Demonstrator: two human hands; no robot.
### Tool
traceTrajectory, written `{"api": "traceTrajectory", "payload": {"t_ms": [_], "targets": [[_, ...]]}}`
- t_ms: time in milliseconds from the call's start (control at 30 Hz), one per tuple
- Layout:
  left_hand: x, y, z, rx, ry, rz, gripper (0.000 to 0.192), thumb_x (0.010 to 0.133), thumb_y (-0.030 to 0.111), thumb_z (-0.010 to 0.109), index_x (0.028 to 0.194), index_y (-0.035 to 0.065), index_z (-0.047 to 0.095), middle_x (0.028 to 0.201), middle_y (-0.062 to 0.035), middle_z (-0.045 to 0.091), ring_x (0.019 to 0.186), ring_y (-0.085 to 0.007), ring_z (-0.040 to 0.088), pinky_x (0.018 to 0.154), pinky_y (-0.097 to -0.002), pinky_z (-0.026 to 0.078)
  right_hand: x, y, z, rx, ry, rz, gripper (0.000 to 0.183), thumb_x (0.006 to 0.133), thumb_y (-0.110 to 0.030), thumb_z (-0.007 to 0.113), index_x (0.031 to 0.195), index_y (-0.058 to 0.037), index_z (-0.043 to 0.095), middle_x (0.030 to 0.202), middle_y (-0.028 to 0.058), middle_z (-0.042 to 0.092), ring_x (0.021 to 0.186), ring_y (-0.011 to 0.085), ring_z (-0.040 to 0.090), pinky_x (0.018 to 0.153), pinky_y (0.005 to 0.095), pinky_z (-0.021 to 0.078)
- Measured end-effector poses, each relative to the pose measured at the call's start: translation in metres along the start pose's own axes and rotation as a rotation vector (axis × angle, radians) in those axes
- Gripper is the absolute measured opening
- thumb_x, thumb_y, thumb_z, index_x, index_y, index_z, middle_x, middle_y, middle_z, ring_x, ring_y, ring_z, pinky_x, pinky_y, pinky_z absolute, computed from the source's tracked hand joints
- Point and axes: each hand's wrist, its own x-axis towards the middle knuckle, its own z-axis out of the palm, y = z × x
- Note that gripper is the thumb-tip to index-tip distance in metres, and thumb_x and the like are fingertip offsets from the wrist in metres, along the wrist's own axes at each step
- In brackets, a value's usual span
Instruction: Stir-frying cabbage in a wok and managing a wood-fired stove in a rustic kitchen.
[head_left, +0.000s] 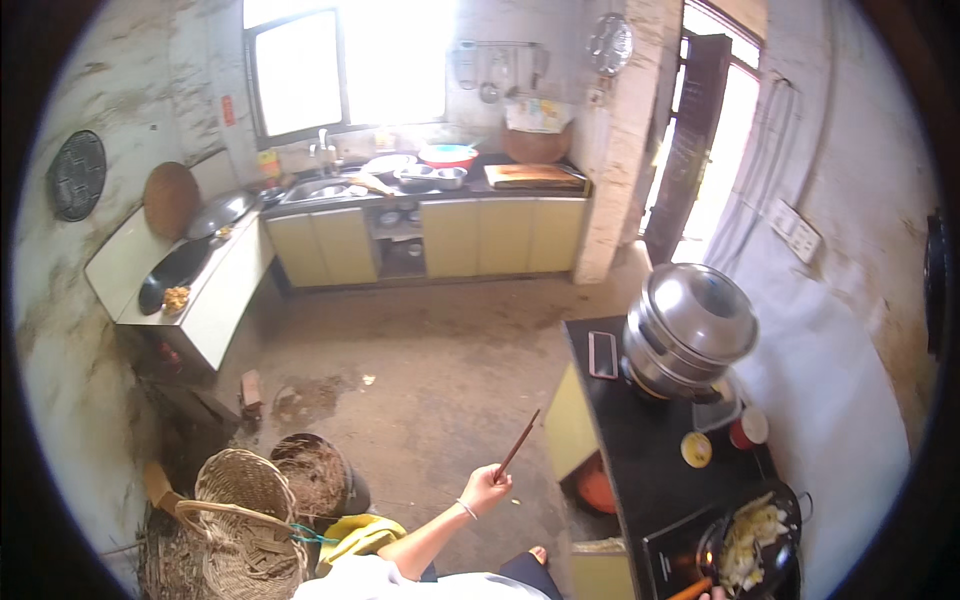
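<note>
A pair of brown chopsticks (519, 445) points up and to the right from my left hand (486, 491), which is closed around the lower ends above the floor. At the bottom right, a dark frying pan (784, 544) sits on a cooktop (660, 559). Pale yellowish and white food pieces (752, 536) lie in it. Only a few fingertips of my right hand (718, 594) show at the lower edge, beside the pan's orange-brown handle (688, 591). The picture's edge cuts off the rest of that hand, so its grip is hidden.
The black counter (637, 450) bears a lidded steel steamer pot (694, 322), a phone (603, 355), a yellow lid (696, 449) and a red tub (748, 429). A wicker basket (244, 487) and a bucket of dry straw (311, 472) stand at lower left. A sink counter (480, 236) lines the far wall.
</note>
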Motion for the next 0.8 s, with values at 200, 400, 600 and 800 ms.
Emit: {"api": "traceTrajectory", "payload": {"t_ms": [200,400,600,800], "targets": [[0.038,-0.017,-0.046,-0.273,0.064,-0.083,0.009,0.068,0.001,0.055,0.068,0.0060,0.048,0.060,0.0033,0.047,0.055,-0.0054,0.045,0.049,-0.0204,0.038,0.054,-0.150,0.090,0.460,-0.520,-0.566,0.031,0.084,-0.025,0.051,0.107,-0.0037,0.052,0.085,0.0164,0.059,0.080,0.0334,0.056,0.073,0.0426,0.0439],[0.139,-0.058,-0.130,0.303,0.115,-0.056,0.017,0.072,0.012,0.058,0.089,0.0065,0.062,0.079,-0.0070,0.057,0.075,-0.0163,0.057,0.069,-0.0289,0.046,0.132,-0.310,0.180,0.362,-0.674,-0.850,0.031,0.083,-0.025,0.052,0.105,-0.0033,0.053,0.084,0.0166,0.059,0.079,0.0333,0.057,0.071,0.0425,0.0445],[0.262,0.008,-0.248,0.314,0.291,-0.041,0.022,0.085,0.021,0.050,0.092,0.0046,0.062,0.082,-0.0128,0.060,0.081,-0.0216,0.058,0.073,-0.0314,0.045,0.227,-0.437,0.223,0.162,-0.593,-0.916,0.030,0.083,-0.025,0.052,0.103,-0.0029,0.053,0.083,0.0168,0.059,0.077,0.0332,0.057,0.070,0.0424,0.0452],[0.349,0.011,-0.355,0.094,0.540,-0.014,0.026,0.088,0.024,0.047,0.090,0.0035,0.062,0.082,-0.0077,0.062,0.080,-0.0160,0.059,0.072,-0.0284,0.046,0.273,-0.590,0.272,0.046,-0.776,-1.110,0.033,0.081,-0.029,0.054,0.103,-0.0038,0.053,0.083,0.0178,0.059,0.079,0.0326,0.058,0.069,0.0423,0.0470]]}}
